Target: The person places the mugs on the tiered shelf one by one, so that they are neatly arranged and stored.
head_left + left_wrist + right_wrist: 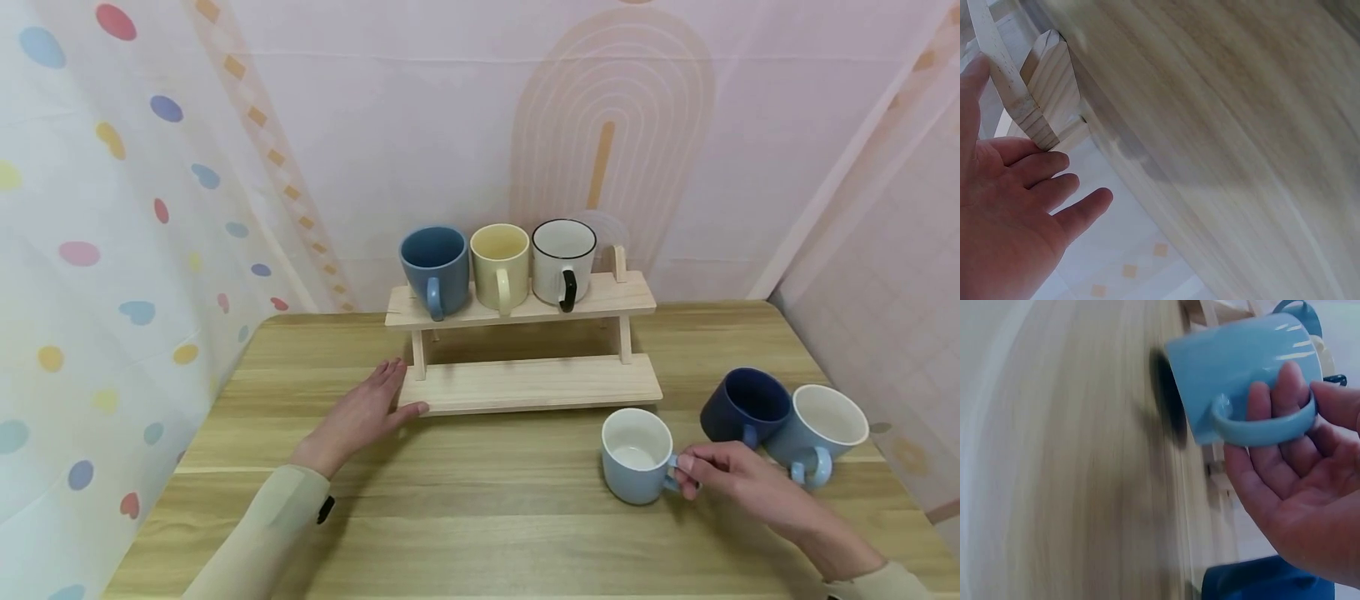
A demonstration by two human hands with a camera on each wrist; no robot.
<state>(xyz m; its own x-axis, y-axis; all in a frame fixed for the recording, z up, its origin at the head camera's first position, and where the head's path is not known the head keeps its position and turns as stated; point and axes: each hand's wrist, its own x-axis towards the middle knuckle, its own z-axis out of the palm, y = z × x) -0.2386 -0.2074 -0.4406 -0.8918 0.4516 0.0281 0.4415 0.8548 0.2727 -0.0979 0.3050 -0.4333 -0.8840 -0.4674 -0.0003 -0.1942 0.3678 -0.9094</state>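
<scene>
My right hand point(723, 479) holds a light blue mug point(636, 462) by its handle, with fingers hooked through the loop in the right wrist view. The mug point(1244, 369) has a white inside and stands upright, its base slightly above the table with a dark shadow beneath. My left hand point(363, 412) rests against the left end of a two-tier wooden shelf point(532, 385), fingers extended and thumb at the front edge of the lower board. Along the upper board stand a blue mug point(442, 279), a pale yellow mug point(491, 279) and a white mug point(551, 279) with black rim and handle.
To the right of the shelf, a navy mug point(723, 417) and another light blue mug point(802, 442) stand side by side on the wooden table point(465, 508), close behind my right hand. A patterned curtain point(375, 125) hangs at the back and sides.
</scene>
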